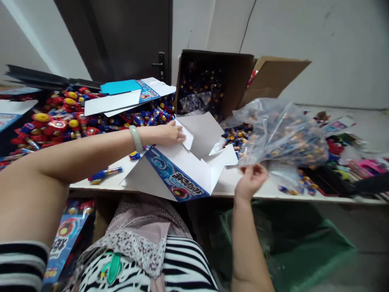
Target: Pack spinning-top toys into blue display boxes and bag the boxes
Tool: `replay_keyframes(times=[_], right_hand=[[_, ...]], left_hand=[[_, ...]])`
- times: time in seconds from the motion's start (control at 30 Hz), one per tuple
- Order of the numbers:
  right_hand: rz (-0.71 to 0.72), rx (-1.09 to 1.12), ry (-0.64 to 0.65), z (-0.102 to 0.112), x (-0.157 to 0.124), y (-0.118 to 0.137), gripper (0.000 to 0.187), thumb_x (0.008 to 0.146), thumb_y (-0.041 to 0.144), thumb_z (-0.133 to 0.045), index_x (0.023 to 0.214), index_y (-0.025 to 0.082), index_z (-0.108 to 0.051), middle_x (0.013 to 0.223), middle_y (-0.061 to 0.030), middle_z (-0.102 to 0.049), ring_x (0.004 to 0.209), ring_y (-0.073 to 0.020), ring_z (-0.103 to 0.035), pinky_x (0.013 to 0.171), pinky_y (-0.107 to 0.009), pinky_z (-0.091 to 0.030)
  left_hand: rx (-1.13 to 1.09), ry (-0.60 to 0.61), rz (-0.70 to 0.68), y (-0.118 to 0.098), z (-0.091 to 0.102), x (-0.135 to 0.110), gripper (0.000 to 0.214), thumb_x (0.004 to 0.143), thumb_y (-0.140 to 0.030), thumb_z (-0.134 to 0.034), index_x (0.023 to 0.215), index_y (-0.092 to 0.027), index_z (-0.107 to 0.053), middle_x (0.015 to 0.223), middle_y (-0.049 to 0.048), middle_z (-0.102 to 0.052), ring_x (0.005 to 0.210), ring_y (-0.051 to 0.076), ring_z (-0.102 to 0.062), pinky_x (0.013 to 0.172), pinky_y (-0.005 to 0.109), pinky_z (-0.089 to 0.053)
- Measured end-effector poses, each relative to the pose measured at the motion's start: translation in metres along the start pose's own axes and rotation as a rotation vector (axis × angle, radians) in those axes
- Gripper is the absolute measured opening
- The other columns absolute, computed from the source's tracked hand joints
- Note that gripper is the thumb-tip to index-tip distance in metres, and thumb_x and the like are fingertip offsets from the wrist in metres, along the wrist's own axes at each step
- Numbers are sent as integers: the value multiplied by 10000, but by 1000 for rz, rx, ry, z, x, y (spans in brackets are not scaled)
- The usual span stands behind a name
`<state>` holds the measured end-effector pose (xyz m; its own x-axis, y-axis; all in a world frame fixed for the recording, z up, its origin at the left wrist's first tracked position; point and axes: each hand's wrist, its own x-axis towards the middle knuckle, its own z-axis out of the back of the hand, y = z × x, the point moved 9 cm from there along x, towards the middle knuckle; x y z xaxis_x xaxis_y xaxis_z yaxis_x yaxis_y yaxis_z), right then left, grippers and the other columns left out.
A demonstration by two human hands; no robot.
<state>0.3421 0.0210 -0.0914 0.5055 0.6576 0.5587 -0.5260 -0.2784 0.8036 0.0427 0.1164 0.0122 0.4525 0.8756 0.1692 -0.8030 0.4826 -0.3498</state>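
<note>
Centrally, one box is held by the left hand at the worktop's front edge, one bag toy-filled, the right hand's grip unclear.

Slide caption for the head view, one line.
Left hand at an open printed box, right hand near a clear plastic bag.

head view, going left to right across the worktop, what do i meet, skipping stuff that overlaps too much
Red toys → printed box → right hand → pink item.
</note>
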Motion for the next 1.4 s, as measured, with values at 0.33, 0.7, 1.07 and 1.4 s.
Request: replay_keyframes(times=[0.33,0.7,1.07,1.4], right_hand=[[535,-413,1142,-150,-54,64,372,993,233,-418,1167,235,-747,1130,-115,-672,1039,-227,-624,917,-340,-489],[284,-135,826,-131,16,55,438,1004,353,-380,1345,235,-629,1221,-102,-691,1135,-239,-645,937,-384,-538],[239,-110,1326,-211,18,75,823,776,288,-784,1521,287,-435,1615,-98,-395,1456,-265,-422,1168,-418,-386],[457,-259,1174,-218,-19,81,871,842,471,-691,1579,271,-273,1626,-147,-280,1533,-358,-244,1233,-553,-264]], left_hand=[[378,244,-138,5,-38,-1,97,639,-82,-633,657,-167,-677,1004,119,-679,1274,385,-477,1230,508,-118],[362,321,-154,8,-31,-7,102,679,-106,-588,630,-175,-645,919,131,-657,1164,337,-522,1177,449,-271],[112,-161,-27,6,23,-13,139,734,-74,-610,861,-127,-600,1027,122,-580,1063,279,-563,995,412,-473],[-850,242,315,31,-64,-223,330,792,-509,-747,832,-183,-715,805,46,-704,753,195,-655,717,328,-543]])
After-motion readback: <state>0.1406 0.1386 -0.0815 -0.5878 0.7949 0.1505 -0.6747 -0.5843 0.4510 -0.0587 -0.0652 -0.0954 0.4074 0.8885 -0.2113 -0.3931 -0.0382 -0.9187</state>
